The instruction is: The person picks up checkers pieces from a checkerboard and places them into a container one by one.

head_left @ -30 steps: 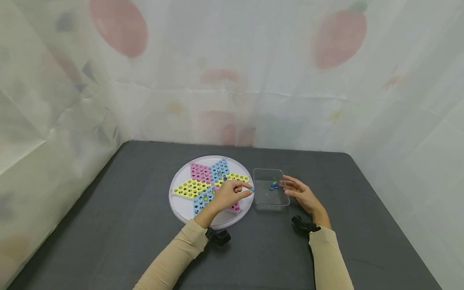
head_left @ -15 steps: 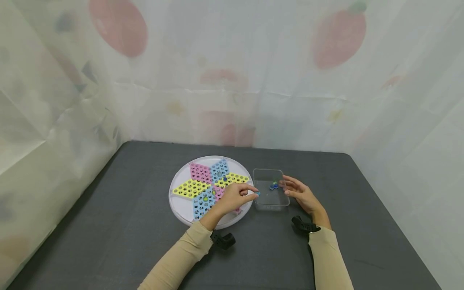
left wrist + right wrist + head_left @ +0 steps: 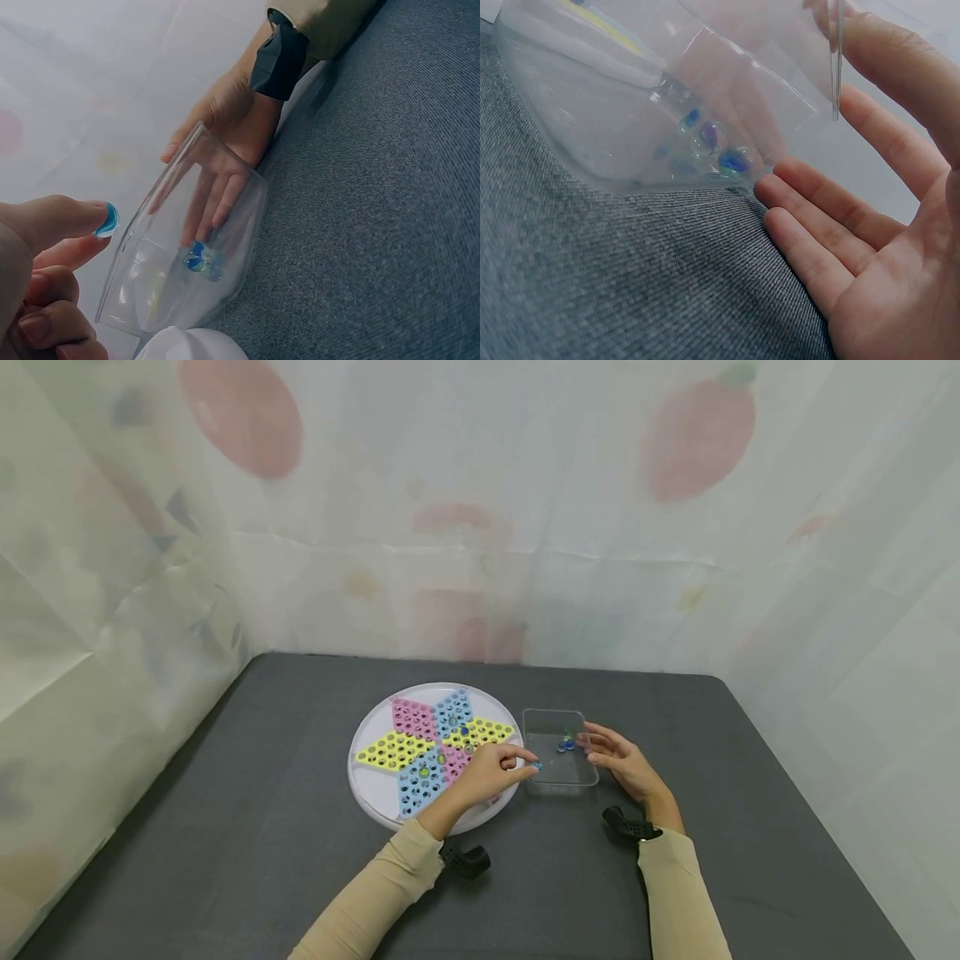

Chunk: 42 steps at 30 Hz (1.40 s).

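Between thumb and index finger my left hand point(image 3: 487, 774) pinches a clear and blue marble point(image 3: 110, 220), held at the left edge of a clear plastic box point(image 3: 562, 787). Its other fingers are curled in. On the box's right side, my right hand point(image 3: 628, 766) has its fingers extended against the wall. Several blue marbles point(image 3: 735, 160) lie together on the box floor near those fingers. A round white board point(image 3: 372, 795) with a pink, yellow and blue star of holes stands left of the box, partly covered by my left hand. A few marbles, one dark blue point(image 3: 465, 731), sit in its holes.
Everything stands on a dark grey tabletop point(image 3: 300, 735). A pale curtain point(image 3: 360, 510) with fruit prints hangs behind and at the sides. A black wrist camera point(image 3: 467, 862) sits below the left wrist, another point(image 3: 628, 823) at the right wrist.
My left hand has moved a little right and down with the marble, from the board's edge to the box's left rim. The right hand and box stay put.
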Each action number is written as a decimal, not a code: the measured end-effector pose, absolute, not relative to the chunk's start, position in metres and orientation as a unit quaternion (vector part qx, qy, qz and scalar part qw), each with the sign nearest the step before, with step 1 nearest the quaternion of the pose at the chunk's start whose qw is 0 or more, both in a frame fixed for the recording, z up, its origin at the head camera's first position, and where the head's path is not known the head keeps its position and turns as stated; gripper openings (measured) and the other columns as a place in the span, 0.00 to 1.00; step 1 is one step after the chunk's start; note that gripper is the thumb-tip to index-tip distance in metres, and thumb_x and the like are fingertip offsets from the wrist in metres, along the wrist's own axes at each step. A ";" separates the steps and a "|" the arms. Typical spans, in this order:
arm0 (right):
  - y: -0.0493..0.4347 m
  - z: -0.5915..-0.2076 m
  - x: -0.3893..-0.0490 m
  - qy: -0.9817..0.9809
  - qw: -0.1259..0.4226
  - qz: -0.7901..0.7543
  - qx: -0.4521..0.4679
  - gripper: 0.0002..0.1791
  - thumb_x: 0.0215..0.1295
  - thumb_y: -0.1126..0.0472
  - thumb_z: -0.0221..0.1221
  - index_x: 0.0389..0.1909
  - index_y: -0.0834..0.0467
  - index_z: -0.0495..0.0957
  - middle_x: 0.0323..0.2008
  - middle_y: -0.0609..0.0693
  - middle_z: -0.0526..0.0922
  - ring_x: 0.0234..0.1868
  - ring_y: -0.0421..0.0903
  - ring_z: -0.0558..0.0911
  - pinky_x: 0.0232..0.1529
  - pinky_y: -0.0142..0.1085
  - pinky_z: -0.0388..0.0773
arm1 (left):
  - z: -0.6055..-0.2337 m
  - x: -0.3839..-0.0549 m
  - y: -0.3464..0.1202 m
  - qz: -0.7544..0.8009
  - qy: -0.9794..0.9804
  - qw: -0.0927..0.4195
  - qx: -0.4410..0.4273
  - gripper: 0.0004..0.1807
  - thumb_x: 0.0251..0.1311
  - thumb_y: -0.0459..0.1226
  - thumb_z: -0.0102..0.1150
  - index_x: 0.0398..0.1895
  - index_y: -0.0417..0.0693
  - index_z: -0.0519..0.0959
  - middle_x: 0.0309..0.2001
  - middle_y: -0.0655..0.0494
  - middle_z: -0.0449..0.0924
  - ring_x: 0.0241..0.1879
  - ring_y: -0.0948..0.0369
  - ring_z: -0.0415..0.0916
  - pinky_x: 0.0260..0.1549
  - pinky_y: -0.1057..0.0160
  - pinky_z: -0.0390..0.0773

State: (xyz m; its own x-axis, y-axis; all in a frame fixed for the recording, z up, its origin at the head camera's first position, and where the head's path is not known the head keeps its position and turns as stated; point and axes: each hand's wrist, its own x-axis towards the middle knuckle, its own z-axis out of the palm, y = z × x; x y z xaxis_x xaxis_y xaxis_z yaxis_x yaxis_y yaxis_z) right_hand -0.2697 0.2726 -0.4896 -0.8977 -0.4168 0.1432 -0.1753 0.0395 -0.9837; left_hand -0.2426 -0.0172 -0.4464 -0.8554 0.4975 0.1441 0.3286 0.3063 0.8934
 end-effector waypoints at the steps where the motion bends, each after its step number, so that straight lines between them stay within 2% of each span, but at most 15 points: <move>1: 0.273 -0.490 -0.270 0.715 0.091 -0.661 -0.209 0.37 0.68 0.66 0.56 0.72 0.70 0.49 0.58 0.38 0.75 0.59 0.29 0.76 0.55 0.22 0.74 | -0.447 -0.242 -0.017 0.531 0.803 0.080 0.257 0.13 0.63 0.41 0.61 0.45 0.43 0.84 0.15 0.61 0.51 0.09 0.71 0.45 0.13 0.71 0.54; 6: 0.273 -0.490 -0.270 0.711 0.090 -0.662 -0.219 0.36 0.69 0.65 0.55 0.73 0.69 0.50 0.58 0.37 0.75 0.59 0.29 0.76 0.55 0.22 0.73 | -0.448 -0.241 -0.017 0.535 0.801 0.090 0.253 0.13 0.62 0.41 0.61 0.45 0.44 0.84 0.15 0.61 0.50 0.07 0.72 0.46 0.11 0.70 0.55; 9: 0.273 -0.491 -0.270 0.713 0.092 -0.661 -0.216 0.36 0.69 0.66 0.55 0.73 0.68 0.50 0.58 0.37 0.74 0.59 0.29 0.76 0.55 0.22 0.74 | -0.444 -0.237 -0.016 0.533 0.803 0.094 0.250 0.13 0.63 0.37 0.60 0.46 0.40 0.83 0.16 0.60 0.50 0.07 0.73 0.44 0.11 0.71 0.53; 14: 0.273 -0.491 -0.270 0.716 0.094 -0.660 -0.208 0.37 0.68 0.66 0.55 0.73 0.69 0.49 0.58 0.39 0.74 0.59 0.29 0.76 0.55 0.22 0.74 | -0.451 -0.239 -0.015 0.528 0.806 0.091 0.251 0.13 0.63 0.37 0.59 0.47 0.40 0.83 0.16 0.60 0.50 0.08 0.76 0.42 0.12 0.71 0.52; 18: 0.273 -0.490 -0.269 0.718 0.095 -0.659 -0.203 0.38 0.68 0.65 0.56 0.73 0.69 0.48 0.59 0.39 0.74 0.59 0.28 0.76 0.55 0.22 0.74 | -0.454 -0.242 -0.016 0.533 0.802 0.096 0.253 0.13 0.63 0.40 0.60 0.47 0.43 0.84 0.16 0.61 0.50 0.08 0.74 0.42 0.12 0.70 0.52; 25: 0.272 -0.489 -0.269 0.721 0.095 -0.658 -0.197 0.36 0.68 0.65 0.55 0.73 0.67 0.50 0.59 0.39 0.74 0.59 0.28 0.76 0.56 0.21 0.73 | -0.453 -0.242 -0.016 0.525 0.804 0.097 0.261 0.15 0.63 0.38 0.59 0.48 0.38 0.83 0.16 0.61 0.52 0.12 0.68 0.44 0.15 0.71 0.53; 31: 0.272 -0.487 -0.267 0.715 0.088 -0.661 -0.208 0.35 0.69 0.66 0.55 0.73 0.67 0.52 0.59 0.40 0.74 0.58 0.28 0.76 0.55 0.21 0.73 | -0.450 -0.241 -0.018 0.521 0.804 0.100 0.267 0.16 0.64 0.38 0.58 0.50 0.36 0.81 0.15 0.61 0.51 0.12 0.69 0.45 0.15 0.71 0.54; 39: 0.272 -0.487 -0.267 0.705 0.091 -0.667 -0.222 0.35 0.69 0.67 0.54 0.73 0.69 0.50 0.59 0.39 0.75 0.59 0.29 0.76 0.55 0.21 0.73 | -0.441 -0.237 -0.030 0.519 0.808 0.080 0.266 0.15 0.64 0.37 0.58 0.49 0.37 0.82 0.15 0.61 0.50 0.14 0.68 0.44 0.18 0.71 0.54; 42: 0.272 -0.488 -0.268 0.708 0.093 -0.666 -0.216 0.35 0.69 0.67 0.54 0.73 0.68 0.50 0.59 0.40 0.75 0.59 0.29 0.76 0.55 0.22 0.73 | -0.441 -0.239 -0.038 0.507 0.819 0.067 0.260 0.14 0.64 0.38 0.59 0.48 0.40 0.83 0.15 0.61 0.50 0.15 0.69 0.45 0.19 0.72 0.55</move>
